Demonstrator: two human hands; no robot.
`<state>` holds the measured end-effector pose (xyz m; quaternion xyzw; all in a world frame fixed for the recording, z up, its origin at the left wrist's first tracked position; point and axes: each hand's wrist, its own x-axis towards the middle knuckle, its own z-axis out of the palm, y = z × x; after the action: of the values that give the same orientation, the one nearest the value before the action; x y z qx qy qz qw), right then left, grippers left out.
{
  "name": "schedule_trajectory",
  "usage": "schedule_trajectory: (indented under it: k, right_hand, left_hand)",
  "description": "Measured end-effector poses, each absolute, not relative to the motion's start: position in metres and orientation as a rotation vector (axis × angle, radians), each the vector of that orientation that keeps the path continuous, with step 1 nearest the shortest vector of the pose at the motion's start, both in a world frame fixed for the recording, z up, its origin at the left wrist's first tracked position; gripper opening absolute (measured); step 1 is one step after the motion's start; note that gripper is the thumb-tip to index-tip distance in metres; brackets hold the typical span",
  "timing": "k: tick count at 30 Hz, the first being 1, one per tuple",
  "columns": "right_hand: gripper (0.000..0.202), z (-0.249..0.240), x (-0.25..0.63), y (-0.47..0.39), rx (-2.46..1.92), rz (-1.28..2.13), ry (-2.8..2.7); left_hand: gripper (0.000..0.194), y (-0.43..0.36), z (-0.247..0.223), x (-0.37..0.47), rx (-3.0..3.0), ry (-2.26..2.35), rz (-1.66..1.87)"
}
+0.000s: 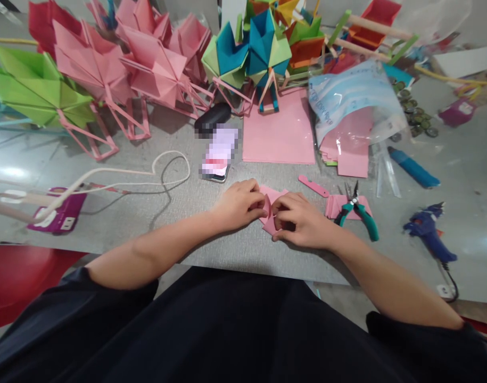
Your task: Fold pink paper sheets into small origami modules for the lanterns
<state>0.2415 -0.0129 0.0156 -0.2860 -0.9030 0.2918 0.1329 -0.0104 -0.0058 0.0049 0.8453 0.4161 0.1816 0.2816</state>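
Observation:
A small piece of folded pink paper (269,225) lies on the grey table between my hands. On its left side, my left hand (240,204) has its fingers curled and pinching the edge. My right hand (303,219) bends over the right part, thumb low and fingertips pressed onto the folds. My fingers hide some of the paper. Just beyond my right hand is a pink stick-like tool (313,186). Close to my right wrist, green-handled pliers (354,205) rest on a small stack of pink paper strips (334,206).
Folded paper models in pink (155,66), green (39,88) and blue (265,45) line the back. Pink sheets (279,133), a phone (219,151) and a plastic bag (355,98) lie ahead. Rightward are a blue cutter (414,167) and glue gun (430,231); a white cable (119,170) runs left.

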Motion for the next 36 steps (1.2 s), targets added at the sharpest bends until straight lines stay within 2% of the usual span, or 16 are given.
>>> schedule_trajectory:
  k: [5,11,18,26,31,36]
  right_hand:
    - [0.038,0.012,0.242,-0.013,-0.818,0.812,-2.606]
    - [0.032,0.008,0.243,-0.012,-0.778,0.811,-2.583]
    - [0.037,0.007,0.242,-0.013,-0.795,0.748,-2.596]
    - [0.037,0.007,0.241,-0.013,-0.791,0.677,-2.66]
    - [0.04,0.005,0.241,-0.013,-0.8,0.698,-2.635]
    - [0.047,0.001,0.241,-0.009,-0.851,0.797,-2.541]
  left_hand:
    - [0.02,-0.006,0.008,-0.013,2.303,1.086,0.412]
    - [0.018,-0.007,0.01,-0.013,2.346,1.091,0.378]
    - [0.029,-0.009,0.011,-0.009,2.422,1.145,0.32]
    - [0.026,-0.01,0.015,-0.009,2.269,1.273,0.341]
    - [0.005,0.001,0.011,-0.021,2.234,1.221,0.393]
    - [0.012,0.003,0.01,-0.023,2.29,1.195,0.397]
